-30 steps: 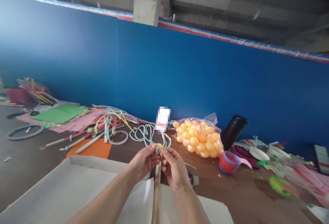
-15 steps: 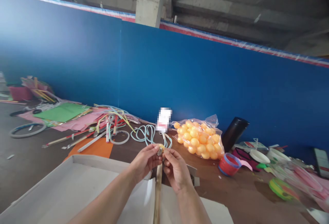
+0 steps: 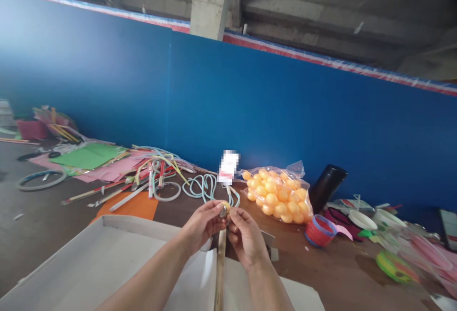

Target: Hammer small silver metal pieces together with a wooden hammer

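Observation:
In the head view, a small shiny silver piece with a yellow part (image 3: 224, 211) sits between my fingertips; its exact kind is too small to make out. My left hand (image 3: 203, 223) pinches it from the left with thumb and forefinger. From the right, my right hand (image 3: 246, 235) is closed, its thumb and forefinger at the piece's edge. Below the hands a narrow brown strip (image 3: 220, 273) runs down toward me; whether it joins the small piece is hidden by the fingers. Under my forearms lies an open white cardboard box (image 3: 143, 249).
Beyond the hands lies a clear bag of orange balls (image 3: 276, 194), beside a black cylinder (image 3: 326, 187) and a red-and-blue tape roll (image 3: 320, 231). Pale blue tubing (image 3: 202, 187) and coloured paper (image 3: 91, 155) lie to the left. A blue partition (image 3: 232, 97) stands behind.
The view has shifted very slightly, so the scene sits a few pixels further right. Both hands keep nearly the same hold on the small piece.

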Motion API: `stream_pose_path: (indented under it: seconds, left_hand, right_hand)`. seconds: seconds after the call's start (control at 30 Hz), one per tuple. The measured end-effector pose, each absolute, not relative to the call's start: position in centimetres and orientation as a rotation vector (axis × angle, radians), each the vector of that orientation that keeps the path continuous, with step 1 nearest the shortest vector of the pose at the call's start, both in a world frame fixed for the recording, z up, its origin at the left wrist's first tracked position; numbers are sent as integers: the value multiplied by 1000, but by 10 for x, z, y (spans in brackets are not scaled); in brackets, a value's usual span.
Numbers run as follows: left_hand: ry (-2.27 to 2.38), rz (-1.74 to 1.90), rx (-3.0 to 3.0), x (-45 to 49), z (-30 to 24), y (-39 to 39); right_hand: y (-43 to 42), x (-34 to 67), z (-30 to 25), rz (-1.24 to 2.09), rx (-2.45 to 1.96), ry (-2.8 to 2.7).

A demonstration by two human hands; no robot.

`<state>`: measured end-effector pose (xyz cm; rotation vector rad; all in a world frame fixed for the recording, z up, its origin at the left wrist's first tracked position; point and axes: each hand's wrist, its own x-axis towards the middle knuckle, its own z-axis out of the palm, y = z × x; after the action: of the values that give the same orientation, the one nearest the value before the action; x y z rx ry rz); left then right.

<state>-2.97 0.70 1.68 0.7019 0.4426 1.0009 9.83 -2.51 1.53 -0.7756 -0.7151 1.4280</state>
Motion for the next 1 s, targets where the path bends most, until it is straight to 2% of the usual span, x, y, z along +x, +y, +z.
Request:
stream_pose_path:
  seconds: [1.0]
  left_hand:
    - [429,1003,729,-29,15,8]
  right_hand:
    - [-24,100,12,1428,-773,-742]
